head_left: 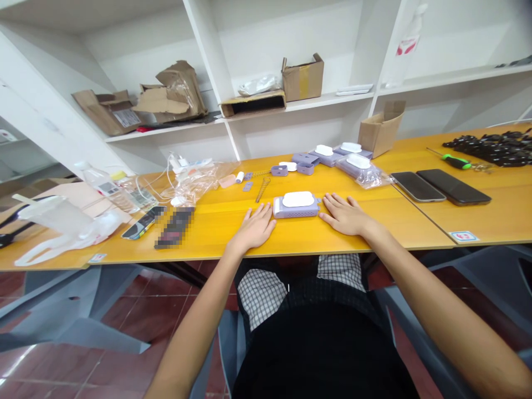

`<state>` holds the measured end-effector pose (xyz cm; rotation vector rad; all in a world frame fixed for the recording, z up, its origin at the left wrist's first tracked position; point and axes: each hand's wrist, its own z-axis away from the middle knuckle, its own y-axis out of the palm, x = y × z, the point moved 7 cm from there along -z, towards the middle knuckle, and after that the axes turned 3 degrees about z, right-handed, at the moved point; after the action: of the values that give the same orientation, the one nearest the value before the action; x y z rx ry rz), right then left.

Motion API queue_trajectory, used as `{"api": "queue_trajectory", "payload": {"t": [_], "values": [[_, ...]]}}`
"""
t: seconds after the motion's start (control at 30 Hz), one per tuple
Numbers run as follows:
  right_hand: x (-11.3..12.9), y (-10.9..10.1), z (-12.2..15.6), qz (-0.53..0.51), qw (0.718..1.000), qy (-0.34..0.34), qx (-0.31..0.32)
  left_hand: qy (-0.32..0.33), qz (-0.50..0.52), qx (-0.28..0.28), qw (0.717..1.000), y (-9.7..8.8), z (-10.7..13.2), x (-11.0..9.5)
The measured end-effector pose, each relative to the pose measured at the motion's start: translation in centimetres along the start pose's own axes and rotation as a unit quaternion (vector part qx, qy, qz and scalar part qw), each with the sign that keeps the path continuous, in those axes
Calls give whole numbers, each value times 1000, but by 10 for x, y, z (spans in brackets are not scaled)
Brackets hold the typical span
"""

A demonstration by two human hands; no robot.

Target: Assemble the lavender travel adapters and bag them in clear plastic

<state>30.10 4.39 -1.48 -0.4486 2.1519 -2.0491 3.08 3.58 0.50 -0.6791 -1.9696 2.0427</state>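
A lilac device with a white top point(296, 204) lies on the yellow table point(216, 233) between my hands. My left hand point(254, 227) rests flat on the table just left of it, fingers stretched out. My right hand point(344, 214) lies flat just right of it, fingers spread, fingertips near its right end. Neither hand holds anything. Small lilac parts point(279, 170), a white cylinder point(240, 177) and a metal spring point(262, 188) lie behind the device.
More lilac devices point(328, 154), one bagged point(361, 167), sit at the back by a small cardboard box point(379, 133). Two phones point(440, 187), a green screwdriver point(454, 160) and black parts point(494, 147) lie right. Plastic bags point(66, 224), cables and two phones point(143, 223) lie left. Shelves behind hold boxes.
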Motion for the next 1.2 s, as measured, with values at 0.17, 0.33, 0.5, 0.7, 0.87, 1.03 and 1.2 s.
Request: {"api": "queue_trajectory", "payload": {"t": [0.17, 0.33, 0.5, 0.7, 0.87, 1.03, 1.2], "values": [[-1, 0, 0, -3, 1000, 1, -3, -1, 0, -3, 1000, -1, 0, 0], [0, 0, 0, 1, 1000, -1, 2, -2, -4, -12, 1000, -3, 0, -2], [1, -2, 1, 3, 1000, 1, 5, 1, -4, -16, 1000, -3, -1, -2], [1, -3, 1, 4, 1000, 1, 0, 1, 2, -22, 1000, -4, -1, -3], [0, -7, 2, -6, 999, -3, -32, -32, 4, -67, 997, -9, 3, 1], [2, -9, 2, -7, 999, -13, -40, -93, -5, -83, 992, -11, 2, 8], [2, -9, 2, -2, 999, -20, -43, -106, -26, -131, 985, -19, 4, 8]]}}
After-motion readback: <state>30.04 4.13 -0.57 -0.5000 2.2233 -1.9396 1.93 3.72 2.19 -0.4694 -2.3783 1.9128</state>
